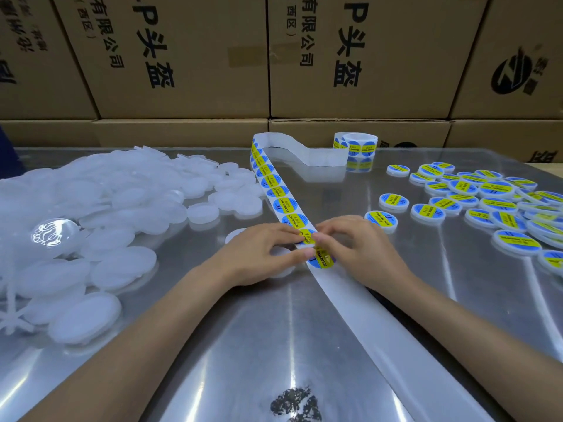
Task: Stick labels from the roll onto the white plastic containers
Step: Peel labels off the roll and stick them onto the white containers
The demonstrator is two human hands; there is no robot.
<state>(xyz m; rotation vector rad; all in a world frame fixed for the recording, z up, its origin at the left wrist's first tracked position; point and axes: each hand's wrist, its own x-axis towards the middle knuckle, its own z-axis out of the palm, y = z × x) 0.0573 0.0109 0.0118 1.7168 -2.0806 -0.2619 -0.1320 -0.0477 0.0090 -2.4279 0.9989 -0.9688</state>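
Note:
A roll of round blue and yellow labels [359, 144] stands at the back of the table. Its strip [275, 190] runs toward me, and bare backing paper [365, 318] trails off to the lower right. My left hand [262, 254] and my right hand [350, 242] meet at the strip's near end. Both pinch the strip around the last label [323, 260], which is partly lifted. A plain white container [283, 271] lies under my left hand, mostly hidden. Unlabelled white containers [100, 214] are heaped on the left. Labelled containers [493, 202] lie spread on the right.
The table [243, 345] is shiny metal with glare spots. Stacked cardboard boxes [213, 56] form a wall right behind it. A single white container [202, 213] lies apart, just left of the strip.

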